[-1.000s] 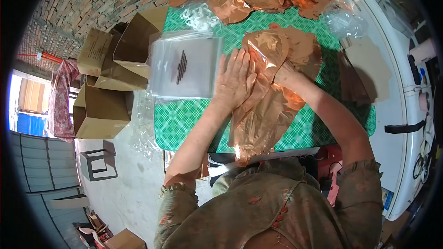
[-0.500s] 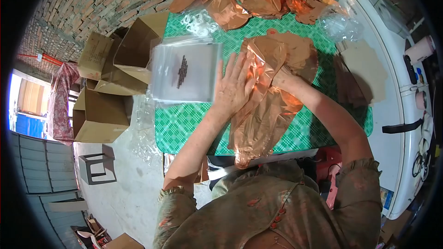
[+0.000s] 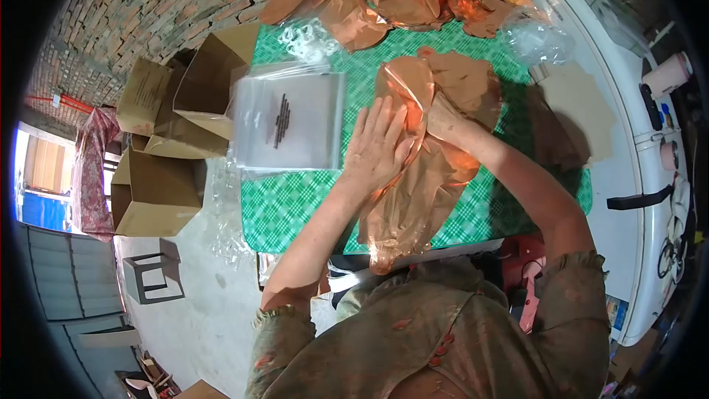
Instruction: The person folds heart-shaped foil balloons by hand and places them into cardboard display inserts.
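A flat, deflated copper-coloured foil balloon lies on the green checked tablecloth in front of me, one side folded over in a shiny crease. My left hand rests on its left edge with fingers stretched out and nearly flat, holding nothing. My right hand reaches in from the right at the fold. Its fingertips go under the folded foil and are hidden, so their grip does not show. The lower end of the balloon hangs slightly over the near table edge.
Left of the balloon lies a stack of clear plastic bags. Behind are white rings, more copper foil balloons and a clear plastic bundle. Open cardboard boxes stand left of the table; a white appliance stands right.
My left hand has slid slightly down along the foil, and the fold has leaned a little further left over it. The whole view has shifted slightly.
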Tool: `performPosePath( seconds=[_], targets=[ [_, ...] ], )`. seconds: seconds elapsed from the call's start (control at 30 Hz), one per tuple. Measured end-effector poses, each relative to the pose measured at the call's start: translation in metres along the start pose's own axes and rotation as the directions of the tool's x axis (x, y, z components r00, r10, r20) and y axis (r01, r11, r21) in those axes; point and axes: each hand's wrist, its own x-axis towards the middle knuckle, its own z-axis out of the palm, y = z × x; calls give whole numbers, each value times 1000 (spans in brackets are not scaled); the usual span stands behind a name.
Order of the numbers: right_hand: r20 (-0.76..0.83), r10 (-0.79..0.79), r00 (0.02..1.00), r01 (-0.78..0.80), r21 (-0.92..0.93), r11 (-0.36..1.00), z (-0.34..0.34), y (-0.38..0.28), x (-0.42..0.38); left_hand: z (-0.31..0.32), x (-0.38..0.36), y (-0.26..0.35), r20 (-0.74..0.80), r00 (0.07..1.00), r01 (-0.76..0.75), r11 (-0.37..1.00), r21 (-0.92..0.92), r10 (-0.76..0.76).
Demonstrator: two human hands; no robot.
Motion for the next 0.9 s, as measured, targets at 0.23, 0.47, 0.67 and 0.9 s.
performPosePath(
  seconds=[0.23,0.47,0.67,0.9],
  targets=[
    [-311,48,949,-94,-134,987,-79,18,37,-4,1,3,25,1000,-2,1000,28,1],
    [545,99,833,82,-298,951,-32,-36,-6,-2,4,1,151,988,2,994,110,-19],
    [256,259,931,15,-739,674,-61,35,-15,0,1,2,62,998,0,997,80,-5],
    [-95,487,868,-338,-832,441,-110,61,-21,1,-1,2,58,998,2,996,95,-8]
  ],
)
